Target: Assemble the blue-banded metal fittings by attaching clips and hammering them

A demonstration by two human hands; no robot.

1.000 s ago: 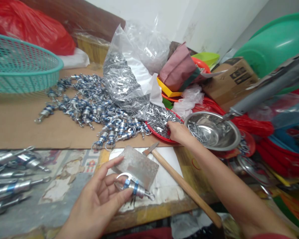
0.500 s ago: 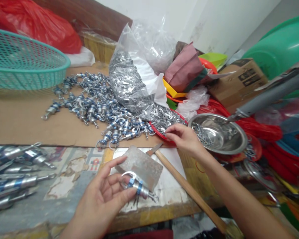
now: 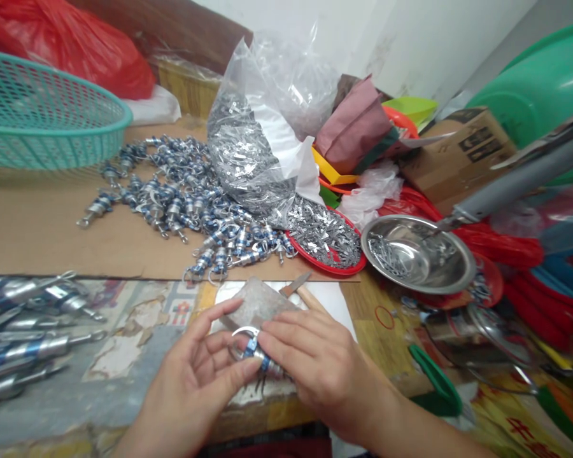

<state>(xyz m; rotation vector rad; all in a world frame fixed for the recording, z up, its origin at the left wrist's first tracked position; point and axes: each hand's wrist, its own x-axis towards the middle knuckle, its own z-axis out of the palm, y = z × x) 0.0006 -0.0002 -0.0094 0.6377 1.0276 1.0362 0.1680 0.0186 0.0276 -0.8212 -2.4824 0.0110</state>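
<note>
Where the desk (image 3: 119, 381) runs off the left edge, a row of silver-and-blue pieces (image 3: 23, 343) lies blurred beyond reading, and behind them a teal basket (image 3: 52, 127) stands at the back. A heap of clips (image 3: 186, 210), silver with blue bands, spreads over brown cardboard toward the middle. Nearer the camera, the left hand (image 3: 191, 388) is turned palm up, thumb and curled fingers pinched on one swivel clip (image 3: 253, 348) just above the desk's front edge. That clip lies with its long axis slanting from upper left to lower right: the open ring end points up and left, over the left fingertips, while the body runs down and right under the right hand (image 3: 319, 372). Both hands touch it, so neither is nearer; the left has the plain hold at the ring end, and the right lays bent fingers across the banded barrel. Its thumb is hidden, so I cannot tell whether that hand clamps the clip or only rests on it. The clip's far end is covered too. Just behind the hands a grey metal block (image 3: 260, 299) lies flat, with a wooden handle (image 3: 309, 296) poking out beside it, mostly cut off by the right hand. Farther back and right, a clear plastic bag (image 3: 253, 146) spills small bright pieces into a red tray (image 3: 337, 245), and a steel bowl (image 3: 417, 254) sits just beside the tray, holding some thin wire pieces.
</note>
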